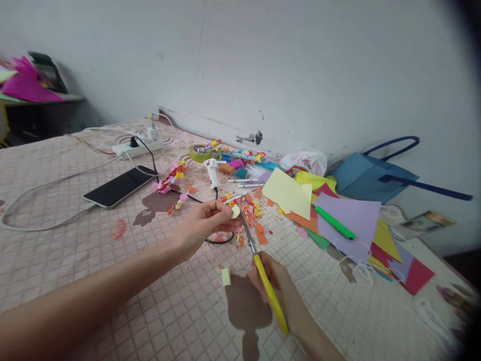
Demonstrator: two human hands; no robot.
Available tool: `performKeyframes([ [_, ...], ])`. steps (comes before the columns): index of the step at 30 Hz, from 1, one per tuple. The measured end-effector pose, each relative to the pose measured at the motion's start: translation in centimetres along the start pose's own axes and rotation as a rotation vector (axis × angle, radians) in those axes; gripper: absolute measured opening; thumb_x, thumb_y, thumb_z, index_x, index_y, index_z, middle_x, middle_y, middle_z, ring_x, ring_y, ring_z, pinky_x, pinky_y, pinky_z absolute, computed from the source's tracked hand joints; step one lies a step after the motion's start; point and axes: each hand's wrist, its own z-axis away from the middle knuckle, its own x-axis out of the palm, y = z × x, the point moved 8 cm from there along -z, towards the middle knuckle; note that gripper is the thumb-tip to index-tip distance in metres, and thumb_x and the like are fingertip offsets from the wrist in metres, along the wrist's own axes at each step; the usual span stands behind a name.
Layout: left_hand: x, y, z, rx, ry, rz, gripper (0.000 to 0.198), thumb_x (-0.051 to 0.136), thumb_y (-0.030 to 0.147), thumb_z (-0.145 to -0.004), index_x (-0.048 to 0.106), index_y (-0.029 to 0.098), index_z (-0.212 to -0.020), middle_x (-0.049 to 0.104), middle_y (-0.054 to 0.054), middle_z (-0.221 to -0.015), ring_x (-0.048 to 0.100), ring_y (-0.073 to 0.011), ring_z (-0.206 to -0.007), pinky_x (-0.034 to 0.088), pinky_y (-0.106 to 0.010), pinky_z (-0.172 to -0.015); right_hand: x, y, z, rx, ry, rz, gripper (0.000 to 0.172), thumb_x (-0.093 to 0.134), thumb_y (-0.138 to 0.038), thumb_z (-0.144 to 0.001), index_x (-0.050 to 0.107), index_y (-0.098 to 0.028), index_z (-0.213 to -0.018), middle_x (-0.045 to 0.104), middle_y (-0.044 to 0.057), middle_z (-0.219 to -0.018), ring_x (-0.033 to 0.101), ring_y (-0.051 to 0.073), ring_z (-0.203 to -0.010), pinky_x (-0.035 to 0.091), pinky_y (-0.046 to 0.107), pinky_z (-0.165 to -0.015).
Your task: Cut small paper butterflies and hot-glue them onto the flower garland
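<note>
My left hand (205,223) pinches a small pale yellow paper piece (235,211) between thumb and fingers above the tiled cloth. My right hand (280,291) grips yellow-handled scissors (263,273), whose blades reach up to the paper piece. A small pale yellow offcut (226,277) lies on the cloth just left of my right hand. Colourful paper scraps (250,210) are scattered beyond the blades.
Sheets of coloured paper (345,215) with a green marker (334,223) lie to the right, beside a blue bag (370,175). A glue gun (212,173), pens, a tape roll (198,153), a phone (120,186), a power strip (137,148) with cables and white string (356,268) lie around.
</note>
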Motion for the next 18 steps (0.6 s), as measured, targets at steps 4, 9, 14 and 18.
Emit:
performKeyframes([
  [4,-0.10,0.06,-0.07,-0.001,0.013,-0.002,0.018,0.068,0.027,-0.077,0.056,0.015,-0.078,0.073,-0.003,-0.076,0.069,-0.0136,-0.074,0.054,-0.026,-0.076,-0.01,0.22,-0.09,0.003,0.011,-0.002,0.034,0.051,-0.051,-0.076,0.037,-0.022,-0.064,0.033,-0.006,-0.052,0.029,0.008,-0.045,0.022,0.019,-0.038],
  [9,-0.13,0.20,-0.16,-0.017,0.018,-0.010,0.019,0.067,0.029,-0.078,0.055,0.015,-0.078,0.073,-0.006,-0.079,0.070,-0.0143,-0.075,0.054,-0.026,-0.076,-0.16,0.35,-0.26,-0.010,0.016,-0.002,0.040,0.050,-0.057,-0.075,0.037,-0.022,-0.063,0.033,-0.007,-0.051,0.028,0.007,-0.043,0.022,0.020,-0.037],
  [14,0.16,0.06,-0.03,-0.038,-0.012,-0.022,0.021,0.069,0.028,-0.076,0.054,0.015,-0.077,0.073,-0.006,-0.078,0.070,-0.0170,-0.076,0.054,-0.031,-0.077,-0.14,0.74,-0.06,-0.048,-0.060,-0.014,0.042,0.042,-0.061,-0.082,0.039,-0.021,-0.069,0.035,-0.007,-0.050,0.033,0.008,-0.043,0.028,0.021,-0.040],
  [18,0.15,-0.13,-0.04,-0.038,-0.023,-0.060,0.023,0.069,0.030,-0.076,0.053,0.015,-0.079,0.073,-0.007,-0.079,0.070,-0.0185,-0.077,0.054,-0.032,-0.076,0.26,0.86,0.09,-0.083,-0.125,-0.087,0.043,0.041,-0.063,-0.083,0.042,-0.021,-0.075,0.039,-0.006,-0.053,0.035,0.008,-0.044,0.030,0.021,-0.042],
])
